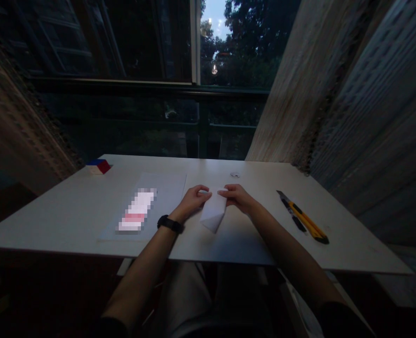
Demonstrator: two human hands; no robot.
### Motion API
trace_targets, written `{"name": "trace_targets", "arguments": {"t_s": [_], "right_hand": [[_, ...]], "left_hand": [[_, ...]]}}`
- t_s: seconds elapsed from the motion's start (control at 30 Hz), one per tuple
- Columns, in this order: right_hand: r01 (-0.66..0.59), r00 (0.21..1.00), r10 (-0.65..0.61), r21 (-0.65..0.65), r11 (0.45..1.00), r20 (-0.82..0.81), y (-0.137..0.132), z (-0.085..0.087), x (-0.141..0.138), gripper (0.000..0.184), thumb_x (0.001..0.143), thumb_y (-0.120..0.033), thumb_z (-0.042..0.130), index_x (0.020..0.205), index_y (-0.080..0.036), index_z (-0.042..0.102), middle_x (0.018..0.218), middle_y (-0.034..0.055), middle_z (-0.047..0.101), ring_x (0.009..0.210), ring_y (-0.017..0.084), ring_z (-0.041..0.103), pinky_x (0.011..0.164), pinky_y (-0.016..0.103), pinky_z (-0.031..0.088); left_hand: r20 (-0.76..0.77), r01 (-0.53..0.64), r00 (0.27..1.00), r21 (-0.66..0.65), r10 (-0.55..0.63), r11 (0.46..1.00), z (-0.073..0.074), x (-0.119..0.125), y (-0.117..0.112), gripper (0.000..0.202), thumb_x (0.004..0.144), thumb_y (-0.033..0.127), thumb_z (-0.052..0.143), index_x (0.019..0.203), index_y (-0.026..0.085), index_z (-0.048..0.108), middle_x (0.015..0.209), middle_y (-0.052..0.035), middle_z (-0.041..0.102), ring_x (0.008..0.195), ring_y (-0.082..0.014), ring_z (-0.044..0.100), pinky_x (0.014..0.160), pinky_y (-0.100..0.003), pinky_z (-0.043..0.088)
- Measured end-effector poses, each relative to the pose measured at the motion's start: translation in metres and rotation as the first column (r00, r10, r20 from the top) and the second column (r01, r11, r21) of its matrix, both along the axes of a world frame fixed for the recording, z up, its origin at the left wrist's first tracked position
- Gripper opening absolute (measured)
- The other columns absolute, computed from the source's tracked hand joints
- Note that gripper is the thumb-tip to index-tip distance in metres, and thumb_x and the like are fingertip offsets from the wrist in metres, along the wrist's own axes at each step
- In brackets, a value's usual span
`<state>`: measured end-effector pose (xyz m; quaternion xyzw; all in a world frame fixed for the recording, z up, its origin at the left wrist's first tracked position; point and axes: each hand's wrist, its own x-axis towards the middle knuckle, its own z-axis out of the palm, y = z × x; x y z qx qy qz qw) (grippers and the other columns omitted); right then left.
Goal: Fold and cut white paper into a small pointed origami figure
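A folded piece of white paper (214, 209) is held between my two hands above the middle of the white table. Its lower end comes to a slanted, folded point toward me. My left hand (195, 198) pinches the paper's upper left edge between thumb and fingers; a black band circles that wrist. At the upper right edge, my right hand (238, 196) grips it the same way. Some of the fingertips are hidden behind the paper.
Left of my hands, a pixelated bright rectangle (137, 210) lies on white sheets (172, 188). A Rubik's cube (99, 166) sits at the far left corner. On the right lie a yellow utility knife (308, 223) and a black cutter (294, 216). A small thin ring-like object (235, 174) lies behind my hands.
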<state>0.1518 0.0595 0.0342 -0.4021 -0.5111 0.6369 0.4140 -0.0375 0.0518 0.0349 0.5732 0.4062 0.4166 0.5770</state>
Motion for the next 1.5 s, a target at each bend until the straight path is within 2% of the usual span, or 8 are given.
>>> {"name": "trace_targets", "arguments": {"t_s": [0.13, 0.37, 0.53, 0.73, 0.93, 1.1, 1.2, 1.5], "right_hand": [[0.083, 0.997, -0.083, 0.046, 0.995, 0.006, -0.001, -0.002, -0.006, 0.033, 0.050, -0.032, 0.078, 0.060, -0.014, 0.052, 0.056, -0.0016, 0.057, 0.051, 0.011, 0.054, 0.049, 0.024, 0.044], [0.037, 0.999, -0.037, 0.087, 0.996, 0.002, -0.007, 0.002, -0.010, 0.032, 0.049, -0.029, 0.078, 0.063, -0.014, 0.053, 0.058, -0.0006, 0.061, 0.051, 0.011, 0.055, 0.050, 0.023, 0.042], [0.000, 1.000, -0.004, 0.112, 0.994, 0.030, -0.007, 0.004, -0.009, 0.034, 0.049, -0.026, 0.079, 0.072, -0.015, 0.056, 0.063, -0.0006, 0.062, 0.054, 0.012, 0.057, 0.051, 0.023, 0.042], [-0.072, 0.995, 0.059, 0.190, 0.979, 0.075, -0.010, 0.010, -0.007, 0.045, 0.052, -0.025, 0.077, 0.092, -0.017, 0.057, 0.065, -0.0017, 0.062, 0.053, 0.011, 0.056, 0.049, 0.021, 0.040], [0.014, 1.000, -0.013, 0.057, 0.998, -0.017, -0.017, 0.011, -0.017, 0.060, 0.056, -0.030, 0.076, 0.110, -0.022, 0.049, 0.073, 0.0001, 0.064, 0.061, 0.014, 0.059, 0.055, 0.026, 0.046], [-0.066, 0.991, 0.057, -0.067, 0.996, -0.121, -0.027, 0.009, -0.030, 0.050, 0.055, -0.029, 0.077, 0.100, -0.018, 0.058, 0.086, 0.0048, 0.066, 0.075, 0.018, 0.061, 0.066, 0.030, 0.049], [-0.052, 0.993, 0.040, -0.111, 0.992, -0.108, -0.028, 0.008, -0.034, 0.037, 0.057, -0.032, 0.076, 0.086, -0.013, 0.064, 0.082, 0.0068, 0.066, 0.072, 0.017, 0.061, 0.066, 0.029, 0.049], [0.029, 0.987, -0.045, -0.107, 0.994, -0.157, -0.021, 0.004, -0.031, 0.034, 0.062, -0.043, 0.071, 0.078, -0.013, 0.064, 0.067, 0.0045, 0.064, 0.062, 0.014, 0.060, 0.058, 0.026, 0.048]], "left_hand": [[-0.050, -0.037, 0.998, 0.080, 0.041, 0.996, 0.002, -0.001, 0.000, 0.059, 0.061, 0.037, 0.072, 0.112, 0.011, 0.055, 0.057, 0.0006, 0.059, 0.048, -0.0096, 0.051, 0.047, -0.020, 0.037], [0.015, -0.071, 0.997, 0.145, 0.069, 0.987, 0.006, -0.003, -0.001, 0.057, 0.058, 0.034, 0.075, 0.108, 0.012, 0.061, 0.084, -0.0055, 0.062, 0.063, -0.0118, 0.058, 0.058, -0.024, 0.044], [0.076, -0.028, 0.997, 0.084, 0.021, 0.996, 0.009, -0.005, -0.004, 0.059, 0.056, 0.033, 0.076, 0.109, 0.011, 0.061, 0.067, -0.0030, 0.063, 0.061, -0.0132, 0.059, 0.060, -0.025, 0.045], [0.103, -0.036, 0.994, 0.038, 0.032, 0.999, 0.009, -0.006, -0.004, 0.056, 0.055, 0.031, 0.078, 0.105, 0.011, 0.063, 0.068, -0.0060, 0.067, 0.062, -0.0154, 0.062, 0.063, -0.028, 0.048], [0.162, -0.113, 0.981, 0.035, 0.106, 0.993, 0.008, -0.007, -0.002, 0.053, 0.054, 0.031, 0.079, 0.101, 0.010, 0.065, 0.070, -0.0073, 0.068, 0.064, -0.0170, 0.063, 0.064, -0.030, 0.049], [0.213, -0.221, 0.955, 0.047, 0.207, 0.974, 0.008, -0.008, 0.001, 0.053, 0.053, 0.033, 0.079, 0.100, 0.011, 0.065, 0.070, -0.0068, 0.068, 0.064, -0.0160, 0.062, 0.063, -0.028, 0.049], [0.242, -0.265, 0.939, 0.049, 0.246, 0.963, 0.006, -0.009, 0.004, 0.052, 0.053, 0.033, 0.078, 0.098, 0.011, 0.065, 0.074, -0.0082, 0.069, 0.066, -0.0159, 0.062, 0.063, -0.027, 0.049], [0.324, -0.392, 0.873, 0.016, 0.366, 0.920, 0.003, -0.011, 0.010, 0.046, 0.053, 0.035, 0.078, 0.091, 0.012, 0.065, 0.071, -0.0057, 0.067, 0.061, -0.0127, 0.060, 0.059, -0.026, 0.049]]}}
